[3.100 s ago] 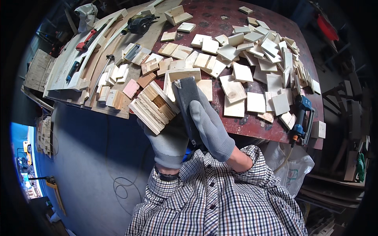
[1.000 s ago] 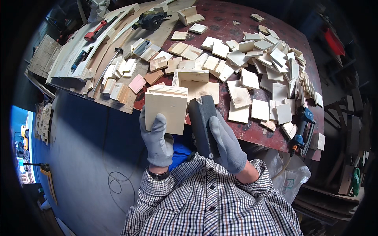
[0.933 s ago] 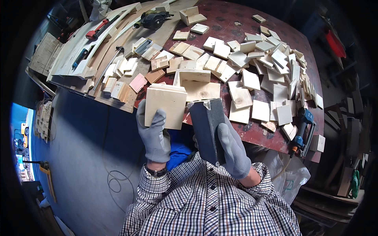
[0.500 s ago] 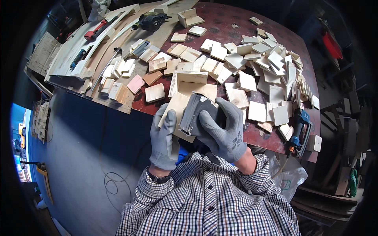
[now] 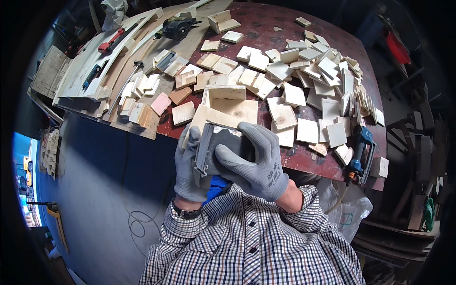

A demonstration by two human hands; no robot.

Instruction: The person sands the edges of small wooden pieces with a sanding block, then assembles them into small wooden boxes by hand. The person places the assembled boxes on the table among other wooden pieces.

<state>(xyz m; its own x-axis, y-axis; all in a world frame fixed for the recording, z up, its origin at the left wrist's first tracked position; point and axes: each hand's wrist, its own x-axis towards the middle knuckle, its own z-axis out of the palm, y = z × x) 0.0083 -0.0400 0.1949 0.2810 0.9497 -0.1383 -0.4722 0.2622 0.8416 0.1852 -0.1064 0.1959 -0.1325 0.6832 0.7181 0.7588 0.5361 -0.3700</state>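
Observation:
My left hand (image 5: pixel 188 166), in a grey glove, grips a pale flat wooden board (image 5: pixel 213 115) in front of my chest. My right hand (image 5: pixel 259 164), gloved the same way, is wrapped over a dark sanding block (image 5: pixel 232 142) with a worn grey layered edge. The block lies against the board's face and covers much of it, along with some of my left fingers. Just beyond the board, at the table's near edge, rests an L-shaped wooden piece (image 5: pixel 227 93) made of joined boards.
Many small wooden blocks (image 5: pixel 294 95) are scattered over the dark red table (image 5: pixel 266 19). A blue nail gun (image 5: pixel 363 149) lies at the right edge. On the left are a red tool (image 5: pixel 111 42), a circular saw (image 5: pixel 178 27) and a hammer (image 5: pixel 137 64).
The sanding block and my right hand have shifted left and slightly down across the board, now covering more of its lower part. My left hand has moved a little left with the board.

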